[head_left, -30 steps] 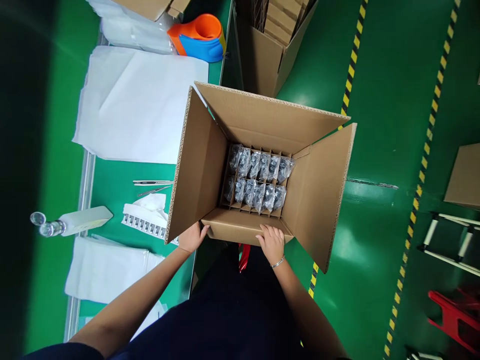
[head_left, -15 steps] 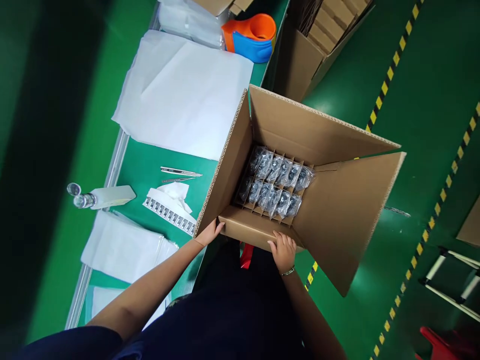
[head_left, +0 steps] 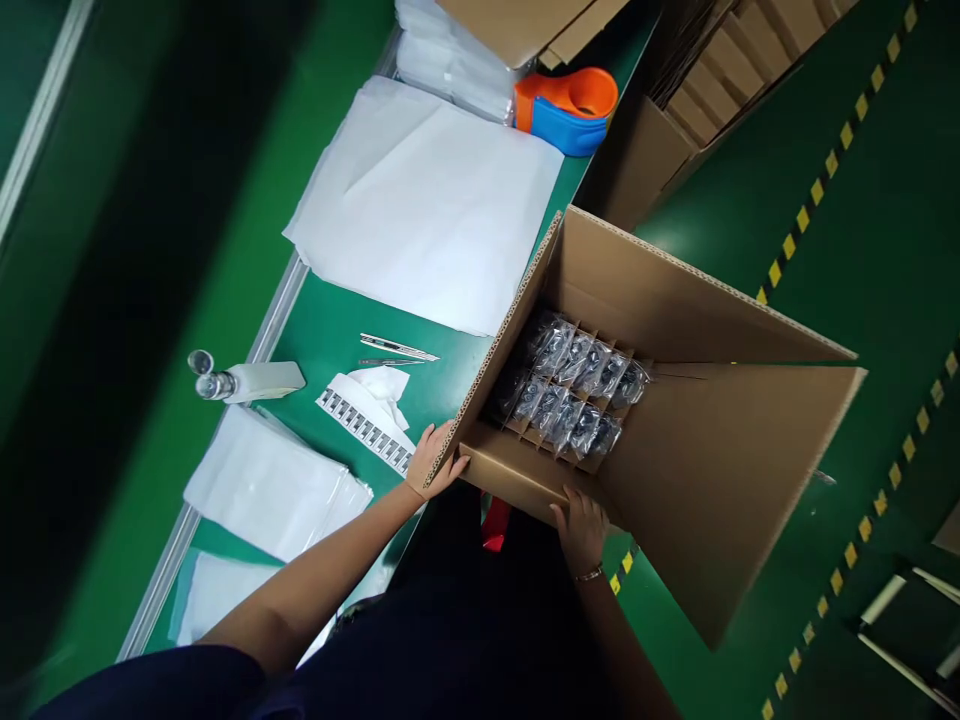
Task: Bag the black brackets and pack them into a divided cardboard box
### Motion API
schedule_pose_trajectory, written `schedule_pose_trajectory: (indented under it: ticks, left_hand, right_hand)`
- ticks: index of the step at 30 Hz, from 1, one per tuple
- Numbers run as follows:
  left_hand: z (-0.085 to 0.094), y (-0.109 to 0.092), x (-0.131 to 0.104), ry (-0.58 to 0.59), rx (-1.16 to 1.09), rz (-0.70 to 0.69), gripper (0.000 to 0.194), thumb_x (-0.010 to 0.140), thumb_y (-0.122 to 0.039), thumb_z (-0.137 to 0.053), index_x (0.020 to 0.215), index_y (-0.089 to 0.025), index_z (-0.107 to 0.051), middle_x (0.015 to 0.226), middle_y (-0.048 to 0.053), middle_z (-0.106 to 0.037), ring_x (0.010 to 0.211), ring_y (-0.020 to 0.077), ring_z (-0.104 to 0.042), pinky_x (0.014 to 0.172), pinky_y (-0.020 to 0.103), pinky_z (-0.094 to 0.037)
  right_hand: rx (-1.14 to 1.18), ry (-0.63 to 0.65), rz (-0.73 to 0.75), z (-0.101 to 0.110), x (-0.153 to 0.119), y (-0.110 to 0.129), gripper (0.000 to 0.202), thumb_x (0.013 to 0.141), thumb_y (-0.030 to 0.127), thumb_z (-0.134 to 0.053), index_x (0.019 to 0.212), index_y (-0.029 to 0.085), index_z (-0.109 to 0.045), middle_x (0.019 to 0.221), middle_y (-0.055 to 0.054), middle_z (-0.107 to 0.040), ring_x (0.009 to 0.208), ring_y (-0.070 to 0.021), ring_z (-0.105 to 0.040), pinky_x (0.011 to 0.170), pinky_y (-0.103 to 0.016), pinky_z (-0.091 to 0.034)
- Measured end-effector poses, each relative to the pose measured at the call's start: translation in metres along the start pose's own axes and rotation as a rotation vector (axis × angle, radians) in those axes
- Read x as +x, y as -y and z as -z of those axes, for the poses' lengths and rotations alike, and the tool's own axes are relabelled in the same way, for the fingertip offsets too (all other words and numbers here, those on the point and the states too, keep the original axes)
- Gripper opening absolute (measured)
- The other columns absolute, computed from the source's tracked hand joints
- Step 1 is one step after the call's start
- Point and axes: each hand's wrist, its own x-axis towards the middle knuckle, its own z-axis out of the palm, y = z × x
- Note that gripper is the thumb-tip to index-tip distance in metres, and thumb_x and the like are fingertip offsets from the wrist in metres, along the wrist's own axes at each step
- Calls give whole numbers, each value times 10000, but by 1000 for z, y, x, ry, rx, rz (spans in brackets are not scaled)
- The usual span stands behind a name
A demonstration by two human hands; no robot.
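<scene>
A large open cardboard box (head_left: 720, 430) stands in front of me with its flaps raised. Inside it, plastic-wrapped dark items (head_left: 585, 370) sit in rows between cardboard dividers. My left hand (head_left: 439, 462) grips the box's near left corner, thumb on the near flap and fingers behind the left flap. Over the near flap's edge lies my right hand (head_left: 582, 530), its fingers bent on the inside and the thumb at the edge. Both hands are closed on the cardboard.
On the green table (head_left: 322, 320) lie white sheets (head_left: 442, 200), a cutter (head_left: 397, 347), a label strip (head_left: 367, 425), a bottle (head_left: 262, 382) and plastic bags (head_left: 270, 485). An orange and blue tape dispenser (head_left: 566, 110) stands behind. Another box (head_left: 652, 160) holds cardboard pieces.
The view has shifted, so the table and box appear farther right and mostly lower. My left fingers have moved around the left flap's edge; my right hand keeps its hold.
</scene>
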Motion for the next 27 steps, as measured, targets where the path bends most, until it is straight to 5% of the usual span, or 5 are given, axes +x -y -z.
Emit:
schedule_pose_trajectory:
  ticks: [27]
  left_hand:
    - [7,-6,4,16,5,-37,535,919,-381,-471,1387,-121,-461,1359,178,-564,1297,316,-491,1138,485,-287]
  right_hand:
    - [-23,87,-51,4,4,-1,398,963,455,-385,1139,215,-649,1007,-116,-684,917,-283,-597,857,-410,-396]
